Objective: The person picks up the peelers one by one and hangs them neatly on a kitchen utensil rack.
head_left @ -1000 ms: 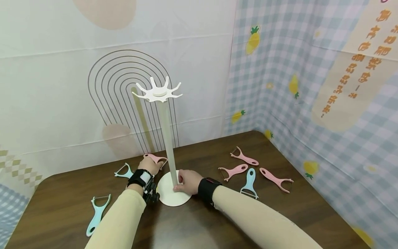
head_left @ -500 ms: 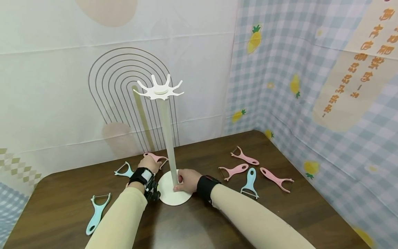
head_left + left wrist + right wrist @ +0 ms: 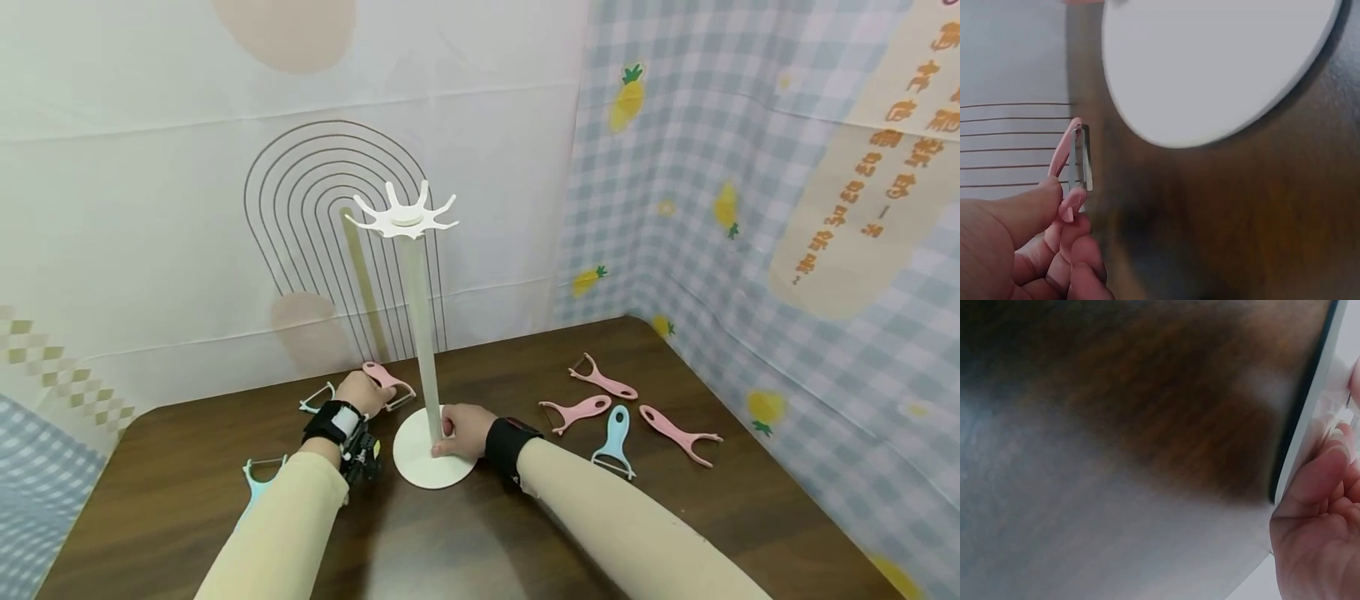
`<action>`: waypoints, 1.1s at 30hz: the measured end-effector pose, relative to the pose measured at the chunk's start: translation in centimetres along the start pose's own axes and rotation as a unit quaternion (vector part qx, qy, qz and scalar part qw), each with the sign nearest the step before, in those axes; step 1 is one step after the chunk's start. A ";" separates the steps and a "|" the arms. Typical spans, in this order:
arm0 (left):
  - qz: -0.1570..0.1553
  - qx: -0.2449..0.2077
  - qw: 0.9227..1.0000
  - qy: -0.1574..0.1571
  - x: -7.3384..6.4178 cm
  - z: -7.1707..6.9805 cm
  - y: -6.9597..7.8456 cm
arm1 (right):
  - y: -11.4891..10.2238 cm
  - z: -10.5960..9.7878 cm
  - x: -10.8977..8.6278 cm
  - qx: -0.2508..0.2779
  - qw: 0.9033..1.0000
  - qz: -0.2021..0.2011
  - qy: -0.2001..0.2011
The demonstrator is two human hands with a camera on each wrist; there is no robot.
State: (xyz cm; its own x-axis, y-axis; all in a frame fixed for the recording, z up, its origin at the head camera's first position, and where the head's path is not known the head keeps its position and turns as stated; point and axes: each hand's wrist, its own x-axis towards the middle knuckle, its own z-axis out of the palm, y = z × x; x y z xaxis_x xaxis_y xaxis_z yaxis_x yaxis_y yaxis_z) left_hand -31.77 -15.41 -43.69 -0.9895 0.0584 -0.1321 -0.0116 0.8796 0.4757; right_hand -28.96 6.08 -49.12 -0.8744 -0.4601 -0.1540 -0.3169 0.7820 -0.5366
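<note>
A white stand [image 3: 423, 333] with a ring of upturned hooks at its top rises from a round base [image 3: 1210, 81]. Low on its post, just above the base, my right hand [image 3: 465, 430] grips it with thumb and fingers. To the left of the base, my left hand [image 3: 360, 393] pinches a pink peeler [image 3: 381, 374] near its blade end. The left wrist view shows thumb and fingers on that peeler [image 3: 1061, 153], its metal blade facing the base. My right hand [image 3: 1319, 506] appears at the edge of the right wrist view, close to the base's rim.
Right of the stand lie three pink peelers, one a pink peeler [image 3: 577, 411] nearest the post, and a blue peeler [image 3: 617, 433]. On the left, one blue peeler [image 3: 257, 490] is partly under my sleeve, another [image 3: 318, 398] behind my hand. A cloth-covered wall [image 3: 495, 208] borders the table [image 3: 525, 525].
My left hand has shifted the pink peeler slightly, its blade end now angled more towards me. The head view has swung a little left. My right hand stays on the post.
</note>
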 end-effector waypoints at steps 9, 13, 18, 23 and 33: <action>0.060 -0.038 0.997 0.021 -2.1 -4.1 -0.2 | 0.3 0.2 0.2 -0.006 1.000 -0.007 0.004; 0.097 -0.052 0.992 0.054 -3.0 -6.7 0.5 | 0.1 0.1 0.2 -0.007 1.000 -0.002 0.000; 0.128 -0.063 0.985 0.097 -4.2 -9.6 2.5 | -0.1 -0.2 -0.1 -0.004 1.000 0.003 -0.005; 0.155 -0.077 0.974 0.149 -5.0 -11.4 4.8 | -0.2 -0.3 -0.1 -0.002 1.000 0.001 -0.004; 0.210 -0.146 0.941 0.221 -6.3 -12.8 8.2 | -0.2 -0.2 -0.2 0.001 1.000 -0.003 -0.002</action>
State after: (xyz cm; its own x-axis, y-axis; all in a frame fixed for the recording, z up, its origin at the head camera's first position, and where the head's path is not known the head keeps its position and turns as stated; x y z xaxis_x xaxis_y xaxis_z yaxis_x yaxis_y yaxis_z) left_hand -27.44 -14.58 -27.83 -0.8785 0.1124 0.4642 0.4178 0.6517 0.6330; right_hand -28.78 6.07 -48.78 -0.8714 -0.4659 -0.1536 -0.3215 0.7789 -0.5385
